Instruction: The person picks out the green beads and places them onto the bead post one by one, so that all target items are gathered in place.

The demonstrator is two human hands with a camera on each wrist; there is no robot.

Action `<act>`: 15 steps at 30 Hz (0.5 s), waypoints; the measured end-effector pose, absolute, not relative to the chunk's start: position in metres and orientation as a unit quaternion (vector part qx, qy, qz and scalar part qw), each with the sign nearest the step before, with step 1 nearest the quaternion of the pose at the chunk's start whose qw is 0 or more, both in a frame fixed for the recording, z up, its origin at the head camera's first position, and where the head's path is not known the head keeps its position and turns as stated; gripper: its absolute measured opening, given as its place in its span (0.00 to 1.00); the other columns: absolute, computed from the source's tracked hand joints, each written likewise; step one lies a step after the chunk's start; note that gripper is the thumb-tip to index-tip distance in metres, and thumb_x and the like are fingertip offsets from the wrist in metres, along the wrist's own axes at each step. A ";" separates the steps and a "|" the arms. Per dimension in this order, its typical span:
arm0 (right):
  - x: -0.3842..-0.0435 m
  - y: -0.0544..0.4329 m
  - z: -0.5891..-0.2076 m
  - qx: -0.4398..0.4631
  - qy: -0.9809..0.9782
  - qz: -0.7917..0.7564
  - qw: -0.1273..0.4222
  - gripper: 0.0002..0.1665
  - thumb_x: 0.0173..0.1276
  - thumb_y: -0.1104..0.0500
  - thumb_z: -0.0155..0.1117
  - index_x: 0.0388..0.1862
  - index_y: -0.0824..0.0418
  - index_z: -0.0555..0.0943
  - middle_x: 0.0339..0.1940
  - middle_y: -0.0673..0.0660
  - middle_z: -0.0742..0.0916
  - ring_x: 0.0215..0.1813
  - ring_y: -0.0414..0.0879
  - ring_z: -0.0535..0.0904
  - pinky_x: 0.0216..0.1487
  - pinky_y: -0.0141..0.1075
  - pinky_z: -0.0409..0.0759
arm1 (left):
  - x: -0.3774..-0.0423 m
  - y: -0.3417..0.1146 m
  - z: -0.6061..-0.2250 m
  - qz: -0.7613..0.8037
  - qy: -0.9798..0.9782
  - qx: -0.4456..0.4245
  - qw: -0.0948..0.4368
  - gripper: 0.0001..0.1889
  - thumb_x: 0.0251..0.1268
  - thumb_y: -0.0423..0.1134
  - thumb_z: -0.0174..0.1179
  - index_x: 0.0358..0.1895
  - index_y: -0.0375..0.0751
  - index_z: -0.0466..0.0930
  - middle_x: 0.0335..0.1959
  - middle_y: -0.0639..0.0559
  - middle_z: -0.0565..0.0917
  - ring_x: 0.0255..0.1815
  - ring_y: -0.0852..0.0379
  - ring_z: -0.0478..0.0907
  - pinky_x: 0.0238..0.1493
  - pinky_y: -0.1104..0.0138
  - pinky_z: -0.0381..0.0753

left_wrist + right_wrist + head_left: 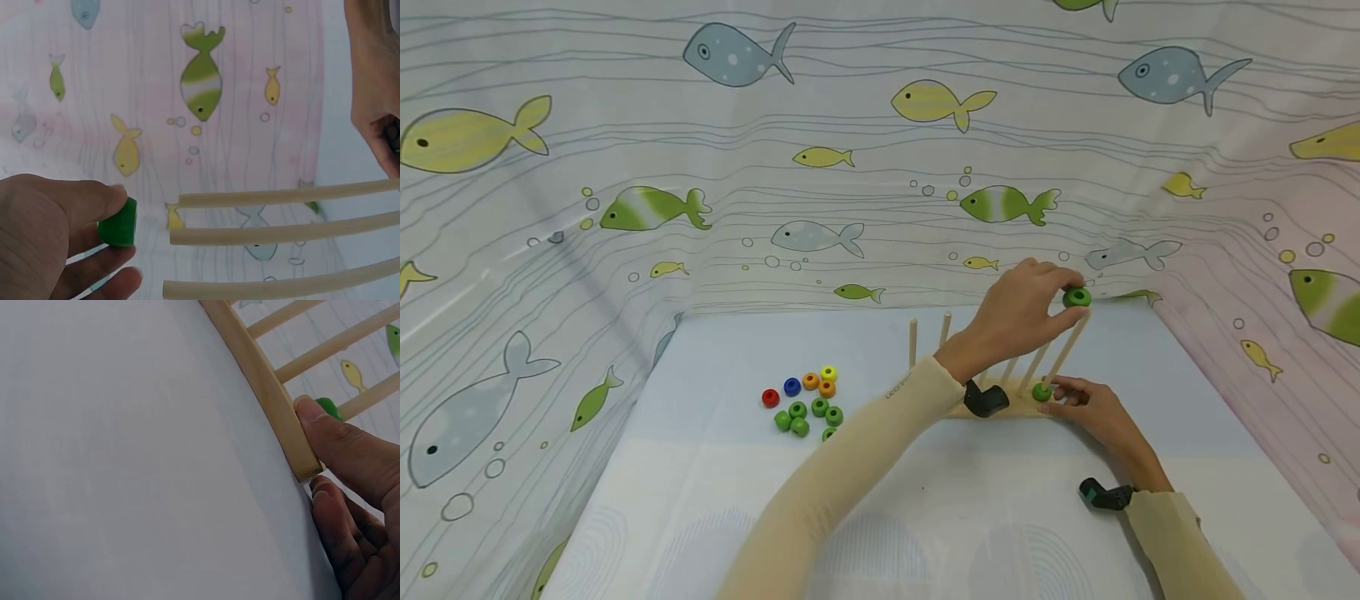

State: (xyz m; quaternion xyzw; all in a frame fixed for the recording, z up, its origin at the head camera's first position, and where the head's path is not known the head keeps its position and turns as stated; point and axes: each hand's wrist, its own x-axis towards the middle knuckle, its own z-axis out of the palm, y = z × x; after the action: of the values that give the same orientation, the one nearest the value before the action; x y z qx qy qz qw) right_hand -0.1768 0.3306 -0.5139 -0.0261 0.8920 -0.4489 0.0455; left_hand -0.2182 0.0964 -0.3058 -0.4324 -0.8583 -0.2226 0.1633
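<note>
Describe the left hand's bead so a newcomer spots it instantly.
On the pale table stands a wooden rack; find its rightmost peg. Near its tip, the left hand pinches a green bead. Unlike the bead low on that peg and the loose beads, it's raised.

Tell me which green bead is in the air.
The green bead the left hand pinches; the others lie on the table or at the base of the rightmost peg.

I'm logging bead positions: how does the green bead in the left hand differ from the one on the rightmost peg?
The held bead is pinched in the left hand, off any peg; the lower bead sits around the rightmost peg. The held bead is up near that peg's tip; the lower bead is at its foot. Both are green.
</note>
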 end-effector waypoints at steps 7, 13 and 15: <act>-0.176 0.332 -0.514 -0.024 0.893 -0.448 0.047 0.40 0.66 0.43 0.75 0.70 0.63 0.77 0.49 0.60 0.84 0.42 0.48 0.74 0.39 0.33 0.73 | -0.222 0.107 -0.309 -0.204 -0.865 -0.425 0.170 0.20 0.74 0.53 0.63 0.62 0.51 0.83 0.51 0.60 0.85 0.53 0.61 0.78 0.53 0.74 0.74; -0.176 0.332 -0.513 -0.025 0.892 -0.450 0.047 0.39 0.67 0.43 0.75 0.70 0.62 0.77 0.49 0.61 0.83 0.42 0.49 0.74 0.40 0.33 0.74 | -0.225 0.115 -0.310 -0.198 -0.870 -0.429 0.140 0.20 0.75 0.54 0.61 0.63 0.51 0.82 0.53 0.61 0.86 0.53 0.62 0.77 0.52 0.75 0.74; -0.176 0.333 -0.514 -0.028 0.890 -0.452 0.048 0.39 0.67 0.43 0.75 0.70 0.61 0.78 0.49 0.61 0.84 0.42 0.48 0.74 0.40 0.34 0.74 | -0.225 0.117 -0.311 -0.190 -0.872 -0.430 0.133 0.21 0.75 0.54 0.61 0.64 0.51 0.82 0.53 0.62 0.86 0.52 0.62 0.77 0.51 0.75 0.74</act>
State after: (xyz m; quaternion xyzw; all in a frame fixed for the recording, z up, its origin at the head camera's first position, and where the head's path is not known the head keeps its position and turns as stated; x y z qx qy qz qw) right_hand -0.1762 0.3326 -0.5140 -0.0276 0.8901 -0.4523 0.0479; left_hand -0.2254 0.1169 -0.3115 -0.4301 -0.8725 -0.1903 0.1326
